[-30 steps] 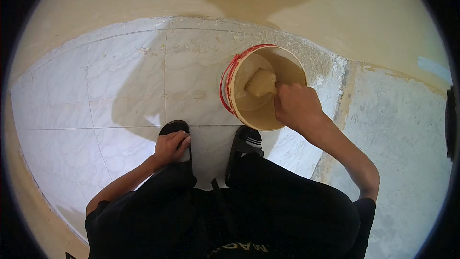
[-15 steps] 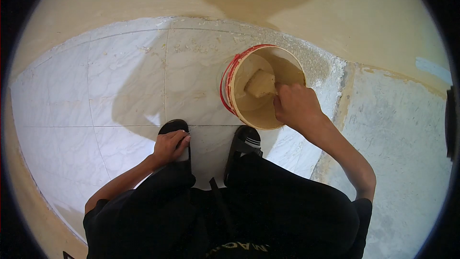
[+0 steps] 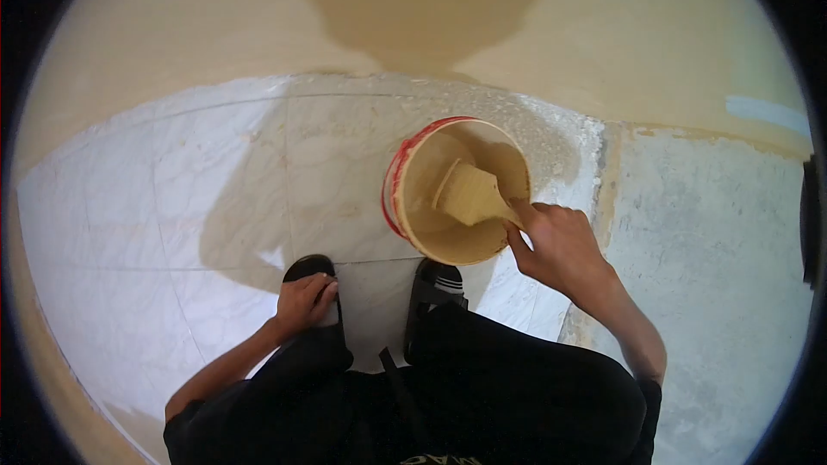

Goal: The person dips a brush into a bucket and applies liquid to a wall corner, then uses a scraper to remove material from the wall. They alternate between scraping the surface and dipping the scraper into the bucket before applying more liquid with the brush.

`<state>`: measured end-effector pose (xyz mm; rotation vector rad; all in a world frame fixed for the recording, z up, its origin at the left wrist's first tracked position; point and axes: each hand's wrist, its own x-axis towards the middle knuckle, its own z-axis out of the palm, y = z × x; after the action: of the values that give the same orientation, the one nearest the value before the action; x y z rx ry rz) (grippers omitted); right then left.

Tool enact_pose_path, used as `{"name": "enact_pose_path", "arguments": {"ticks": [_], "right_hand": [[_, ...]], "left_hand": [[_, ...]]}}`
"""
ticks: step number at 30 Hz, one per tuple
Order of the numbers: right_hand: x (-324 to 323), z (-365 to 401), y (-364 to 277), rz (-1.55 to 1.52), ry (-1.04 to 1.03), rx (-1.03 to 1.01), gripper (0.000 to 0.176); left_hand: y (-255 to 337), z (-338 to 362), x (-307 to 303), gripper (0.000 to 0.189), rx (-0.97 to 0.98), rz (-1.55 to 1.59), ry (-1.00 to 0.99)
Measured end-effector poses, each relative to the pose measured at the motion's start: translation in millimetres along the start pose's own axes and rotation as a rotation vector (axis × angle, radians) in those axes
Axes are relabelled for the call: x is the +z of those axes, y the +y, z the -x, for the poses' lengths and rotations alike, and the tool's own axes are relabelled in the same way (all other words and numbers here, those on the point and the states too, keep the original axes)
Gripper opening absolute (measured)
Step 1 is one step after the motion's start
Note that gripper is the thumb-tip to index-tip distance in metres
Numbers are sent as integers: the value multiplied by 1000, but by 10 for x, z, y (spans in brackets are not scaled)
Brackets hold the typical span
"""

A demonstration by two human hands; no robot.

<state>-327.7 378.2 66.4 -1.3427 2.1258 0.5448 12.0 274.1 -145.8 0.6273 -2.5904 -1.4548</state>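
Head view, looking straight down: the right hand (image 3: 560, 245) is closed around the handle of a wide brush (image 3: 469, 194), fingers wrapped tight at the near edge of the bucket (image 3: 394, 198). The brush is so coated in beige paint that it may instead be a flat scraper. Its broad head lies inside the bucket, tilted against the far inner wall, above the paint pooled at the bottom. The bucket has a red outer side and stands upright on the pale marble floor (image 3: 215, 198), near the foot of the beige wall (image 3: 215, 26) and just ahead of the right sandal (image 3: 437, 278). The left hand (image 3: 303, 301) rests on the left knee, fingers loosely bent with nothing in them, above the left sandal (image 3: 307, 267). A grey concrete strip (image 3: 706, 232) borders the tiles to the right.
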Motion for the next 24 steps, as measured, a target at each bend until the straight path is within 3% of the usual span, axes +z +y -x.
{"name": "enact_pose_path", "arguments": {"ticks": [2, 4, 7, 8, 11, 12, 14, 16, 19, 22, 24], "right_hand": [[21, 234, 83, -298, 309, -56, 17], [123, 364, 188, -335, 382, -55, 20], [336, 526, 268, -872, 272, 2, 23], [468, 540, 295, -883, 279, 7, 23], [927, 569, 274, -1497, 177, -37, 27], [998, 556, 254, -1515, 192, -33, 27], [1088, 524, 231, -1834, 40, -106, 34], [1153, 467, 220, -1871, 20, -133, 42], [1248, 408, 257, -2097, -172, -124, 48], [1267, 397, 293, -2072, -186, -112, 50], [1280, 375, 323, -2018, -182, -123, 54]], "left_hand": [[1, -4, 22, 13, -16, 30, -26], [-19, 0, 40, 12, -34, 46, -48], [-28, -14, 59, 11, 8, 22, -19], [-18, -22, 54, 11, 11, 17, -25], [3, 17, 54, 11, -3, -1, -58], [3, -3, 57, 11, -15, -2, -55], [41, -20, 43, 11, -27, -15, -77], [81, -45, 7, 11, -50, -25, -95], [146, -91, -107, 14, -75, 58, -145], [96, -132, -260, 19, -140, 133, -205], [68, -178, -355, 23, -313, 124, -249]]}}
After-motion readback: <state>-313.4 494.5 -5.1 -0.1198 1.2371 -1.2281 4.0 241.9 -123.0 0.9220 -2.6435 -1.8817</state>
